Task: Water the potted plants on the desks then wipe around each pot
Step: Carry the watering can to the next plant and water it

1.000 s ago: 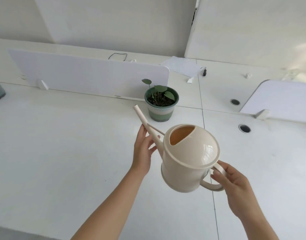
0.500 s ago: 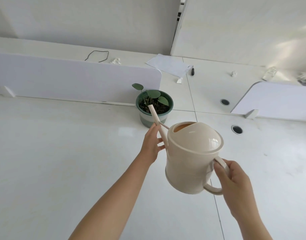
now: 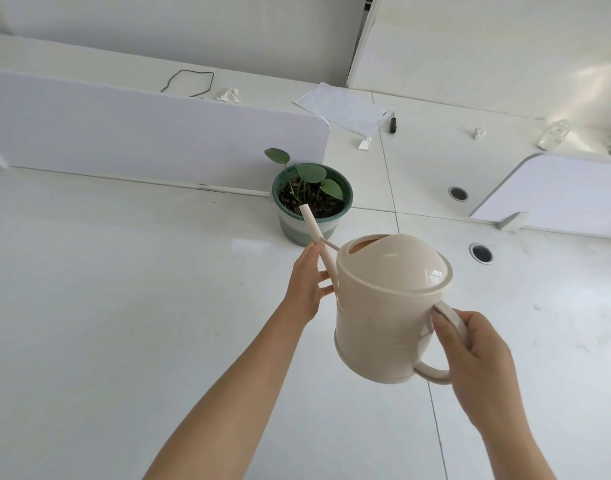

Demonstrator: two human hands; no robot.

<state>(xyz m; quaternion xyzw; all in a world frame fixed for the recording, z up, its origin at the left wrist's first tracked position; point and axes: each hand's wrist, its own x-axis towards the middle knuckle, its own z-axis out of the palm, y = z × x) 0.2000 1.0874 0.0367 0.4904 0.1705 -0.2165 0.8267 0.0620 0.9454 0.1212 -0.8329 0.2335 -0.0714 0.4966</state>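
A cream watering can [image 3: 387, 306] hangs tilted in the air over the white desk [image 3: 124, 289]. My right hand [image 3: 477, 355] grips its handle at the right. My left hand [image 3: 305, 285] holds the lower part of the long spout from the left. The spout's tip lies over the near rim of a green pot [image 3: 307, 220], which holds dark soil and a small plant with round leaves [image 3: 309, 173]. The pot stands by the end of a white divider panel [image 3: 141, 133]. No water stream is visible.
A second divider panel [image 3: 556, 195] stands at the right, with two round cable holes [image 3: 481, 253] near it. On the far desk lie a sheet of paper [image 3: 342, 107], a black marker [image 3: 393, 123], a black cord loop [image 3: 189, 83] and crumpled scraps [image 3: 228, 95].
Both hands carried the can forward and tipped it, so the spout tip went from short of the pot to over its near rim. The view came closer to the pot.
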